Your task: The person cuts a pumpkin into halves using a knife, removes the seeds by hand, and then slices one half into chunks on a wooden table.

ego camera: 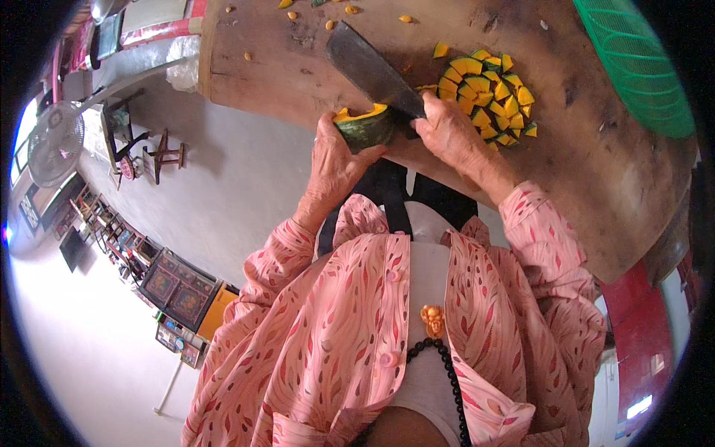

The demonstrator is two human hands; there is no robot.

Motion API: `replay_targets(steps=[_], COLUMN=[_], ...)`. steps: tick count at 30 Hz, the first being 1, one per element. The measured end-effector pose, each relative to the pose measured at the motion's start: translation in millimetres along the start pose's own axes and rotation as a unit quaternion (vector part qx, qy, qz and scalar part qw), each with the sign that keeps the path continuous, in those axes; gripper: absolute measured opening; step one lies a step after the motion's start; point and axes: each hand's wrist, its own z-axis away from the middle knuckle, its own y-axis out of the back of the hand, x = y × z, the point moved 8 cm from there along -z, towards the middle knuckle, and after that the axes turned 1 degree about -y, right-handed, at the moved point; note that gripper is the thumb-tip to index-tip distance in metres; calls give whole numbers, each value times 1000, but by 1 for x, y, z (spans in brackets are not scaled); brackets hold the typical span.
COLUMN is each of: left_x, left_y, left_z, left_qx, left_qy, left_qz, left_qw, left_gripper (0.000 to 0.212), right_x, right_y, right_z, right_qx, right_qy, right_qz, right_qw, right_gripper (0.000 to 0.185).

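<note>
My left hand grips a piece of green-skinned pumpkin at the near edge of the wooden table. Orange flesh shows along the pumpkin's upper rim. In my right hand is the handle of a wide, dark cleaver. Its blade slants up and left across the tabletop, just beyond the pumpkin piece; whether the two touch I cannot tell. Right beside my right hand lies a heap of cut pumpkin chunks, orange inside with dark green skin. One loose chunk sits just behind the heap.
A green plastic mesh basket stands at the table's far right. Pumpkin seeds are scattered at the back and left. Off the table's left side are a standing fan and a small wooden stool on the floor.
</note>
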Motion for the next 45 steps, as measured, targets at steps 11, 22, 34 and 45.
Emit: replay_targets(steps=[11, 22, 34, 45], left_x=[-22, 54, 101, 74], left_y=[-6, 13, -46, 2], left_z=[8, -102, -87, -138], left_qx=[16, 6, -122, 32], left_qy=[43, -270, -361, -340], left_qz=[129, 83, -153, -163], left_qw=[991, 959, 912, 926], left_gripper=[61, 20, 19, 11], right_x=[-30, -7, 17, 22], right_y=[77, 72, 85, 77], right_z=[14, 28, 66, 83], right_qx=[193, 169, 267, 297], right_qy=[77, -54, -115, -132], right_qz=[-92, -440, -475, -461], right_qw=[974, 880, 831, 826], right_gripper=[18, 18, 21, 21])
